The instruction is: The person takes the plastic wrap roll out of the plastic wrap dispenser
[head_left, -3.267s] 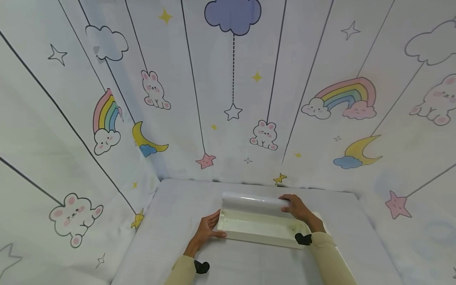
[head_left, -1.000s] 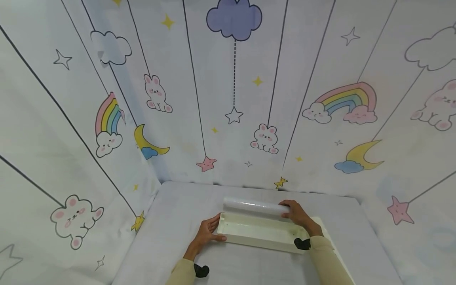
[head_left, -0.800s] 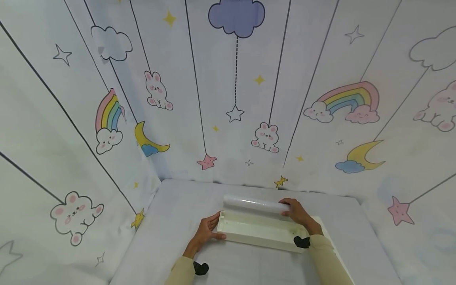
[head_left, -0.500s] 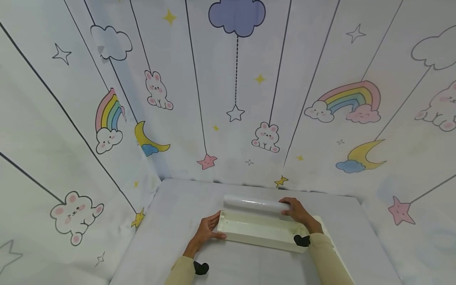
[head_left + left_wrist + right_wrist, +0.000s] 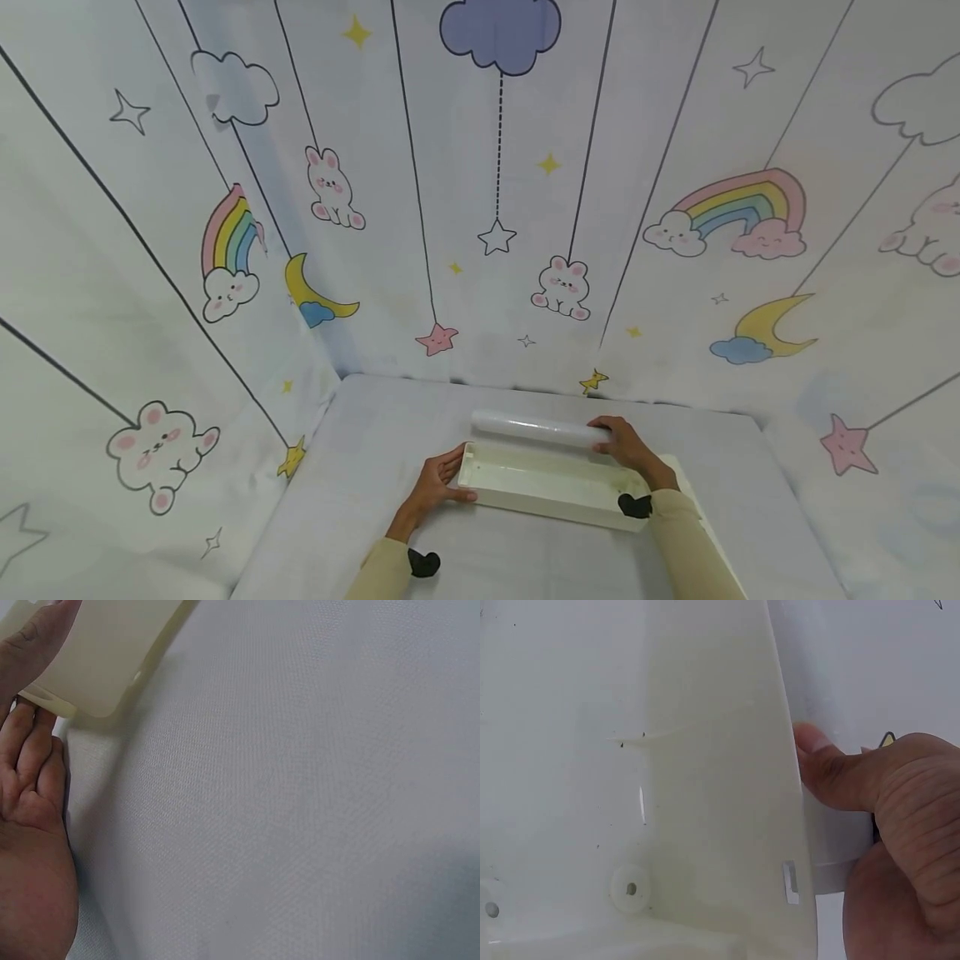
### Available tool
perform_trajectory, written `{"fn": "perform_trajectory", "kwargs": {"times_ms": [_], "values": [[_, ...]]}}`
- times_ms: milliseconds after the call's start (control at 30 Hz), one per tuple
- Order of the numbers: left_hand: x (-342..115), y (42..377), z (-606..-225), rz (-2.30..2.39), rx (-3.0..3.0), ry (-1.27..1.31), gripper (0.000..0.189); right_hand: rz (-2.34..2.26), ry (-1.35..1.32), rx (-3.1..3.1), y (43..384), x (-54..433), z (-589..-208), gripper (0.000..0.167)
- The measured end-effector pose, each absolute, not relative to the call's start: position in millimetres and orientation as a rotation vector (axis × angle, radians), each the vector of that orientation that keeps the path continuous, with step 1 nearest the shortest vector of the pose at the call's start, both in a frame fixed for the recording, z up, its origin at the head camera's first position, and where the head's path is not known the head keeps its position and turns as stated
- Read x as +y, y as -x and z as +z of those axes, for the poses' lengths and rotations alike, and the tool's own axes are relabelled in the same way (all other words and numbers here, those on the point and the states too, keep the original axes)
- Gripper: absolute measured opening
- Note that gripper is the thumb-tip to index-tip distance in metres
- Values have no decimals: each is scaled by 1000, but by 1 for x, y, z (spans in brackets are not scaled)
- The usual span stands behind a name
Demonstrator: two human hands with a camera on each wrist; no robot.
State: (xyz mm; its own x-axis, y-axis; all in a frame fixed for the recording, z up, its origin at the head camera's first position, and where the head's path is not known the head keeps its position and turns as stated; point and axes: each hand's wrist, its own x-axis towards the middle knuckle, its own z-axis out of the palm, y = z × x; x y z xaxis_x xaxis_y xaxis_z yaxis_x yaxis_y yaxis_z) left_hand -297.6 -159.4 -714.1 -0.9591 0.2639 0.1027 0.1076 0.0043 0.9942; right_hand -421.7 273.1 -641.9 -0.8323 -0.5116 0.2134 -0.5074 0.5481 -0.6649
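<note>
In the head view, my left hand holds the left end of a long, shallow cream plastic box, thumb along the front and fingers at the end. The left wrist view shows that hand around the corner of the box. Just behind the box lies a glossy, whitish roll of plastic wrap. My right hand grips its right end, the forearm crossing over the box. Up close in the right wrist view, the thumb of my right hand presses the roll beside the box's slotted wall.
A flat cream piece lies to the right, mostly hidden under my right forearm. A white cloth covers the table. Behind it and at both sides hang white sheets printed with clouds, stars and bunnies.
</note>
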Motion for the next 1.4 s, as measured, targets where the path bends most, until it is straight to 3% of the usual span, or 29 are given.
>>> {"fn": "perform_trajectory", "kwargs": {"times_ms": [333, 900, 1200, 1400], "values": [[-159, 299, -713, 2073, 2158, -425, 107, -1186, 789, 2711, 418, 269, -642, 37], [-155, 293, -701, 2040, 2142, -253, 107, -1158, 743, 2689, 417, 264, -643, 39], [-154, 294, -702, 2057, 2109, -204, 106, -1217, 955, 2767, 422, 272, -662, 40], [-154, 295, -704, 2060, 2110, -210, 107, -1206, 867, 2750, 418, 268, -657, 40]]}}
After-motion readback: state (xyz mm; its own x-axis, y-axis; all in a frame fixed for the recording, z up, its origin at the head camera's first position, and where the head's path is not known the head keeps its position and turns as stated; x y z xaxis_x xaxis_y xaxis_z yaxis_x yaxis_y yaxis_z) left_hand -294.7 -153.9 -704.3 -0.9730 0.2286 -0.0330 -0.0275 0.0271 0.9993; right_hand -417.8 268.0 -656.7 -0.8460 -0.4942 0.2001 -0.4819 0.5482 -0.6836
